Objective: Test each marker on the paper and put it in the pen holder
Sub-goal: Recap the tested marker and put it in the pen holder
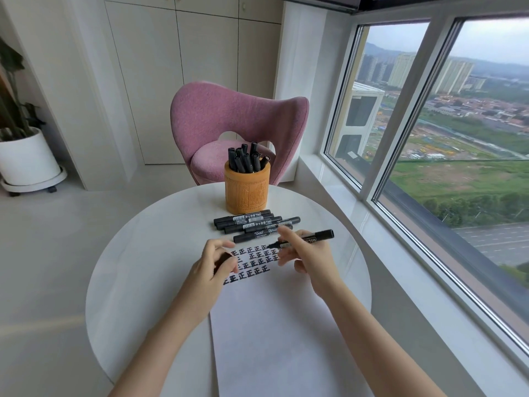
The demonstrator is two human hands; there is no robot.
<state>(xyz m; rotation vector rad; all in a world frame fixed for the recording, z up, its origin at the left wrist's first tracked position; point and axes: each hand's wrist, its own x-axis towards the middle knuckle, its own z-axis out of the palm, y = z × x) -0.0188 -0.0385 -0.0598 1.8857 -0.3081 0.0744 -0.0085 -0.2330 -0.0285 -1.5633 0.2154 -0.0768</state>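
The right hand [307, 255] holds an uncapped marker [303, 240] between thumb and fingers, its tip pointing left and hanging just above the paper [272, 325], near the right end of the rows of written characters [253, 262]. The left hand [216, 263] is closed around a small dark thing, probably the cap [224, 260], and keeps it near so the marker can be closed quickly after the test. The paper lies on the near part of the round white desk [143, 253], long side running away from the person, so the free lower part is ready for more marks. Beyond the characters, a small pile of capped markers [252, 224] lies waiting, I think not yet tested. Just behind them stands the holder [247, 193], already carrying several markers upright, so much of the work seems done. The next move is probably capping or writing; I cannot tell which.
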